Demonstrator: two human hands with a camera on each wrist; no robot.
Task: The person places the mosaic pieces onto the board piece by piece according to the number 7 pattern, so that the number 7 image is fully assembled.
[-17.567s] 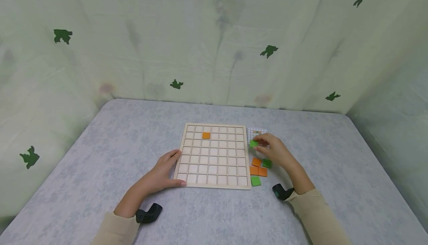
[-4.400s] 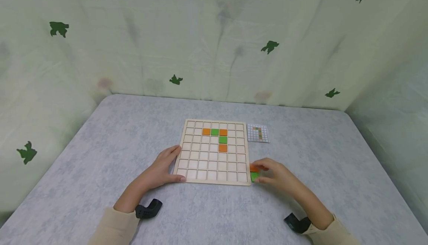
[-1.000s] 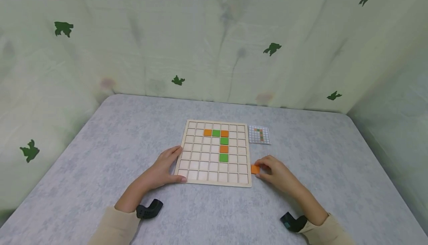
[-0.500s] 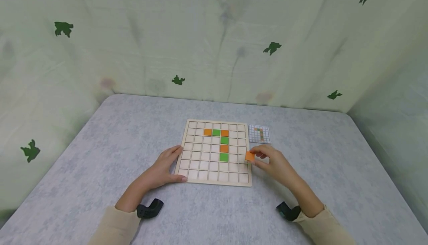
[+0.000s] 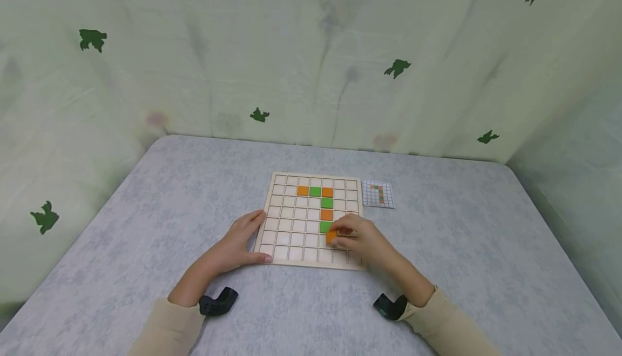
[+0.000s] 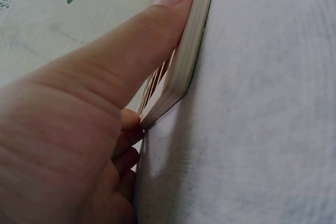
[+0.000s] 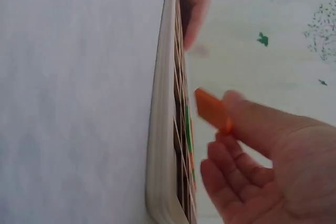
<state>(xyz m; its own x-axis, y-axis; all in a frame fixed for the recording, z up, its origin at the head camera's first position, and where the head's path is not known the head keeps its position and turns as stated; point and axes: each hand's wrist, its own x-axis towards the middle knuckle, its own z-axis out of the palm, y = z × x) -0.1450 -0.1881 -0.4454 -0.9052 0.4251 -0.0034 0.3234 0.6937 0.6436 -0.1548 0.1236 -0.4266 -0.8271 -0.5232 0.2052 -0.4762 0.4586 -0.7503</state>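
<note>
A square wooden grid board (image 5: 298, 241) lies on the table in the head view. My left hand (image 5: 236, 245) holds its near left corner, thumb on the rim (image 6: 197, 24) and fingers along the left side. My right hand (image 5: 363, 240) pinches an orange tile (image 5: 331, 237) between thumb and fingers. In the right wrist view this tile (image 7: 211, 109) is tilted and raised above the board. Orange and green tiles alternate in a row and then down a column, with a green tile (image 5: 325, 227) lowest, just beyond the held one.
A small card (image 5: 378, 194) printed with a grid and a coloured pattern lies just right of the board. The grey table (image 5: 291, 313) carries all of it. Behind hangs a pale curtain (image 5: 204, 75) with dark green bird shapes.
Several tiles have joined the orange one on the board. Within the last second my right hand lifted the orange tile from the table and brought it leftward over the board. The left hand stayed.
</note>
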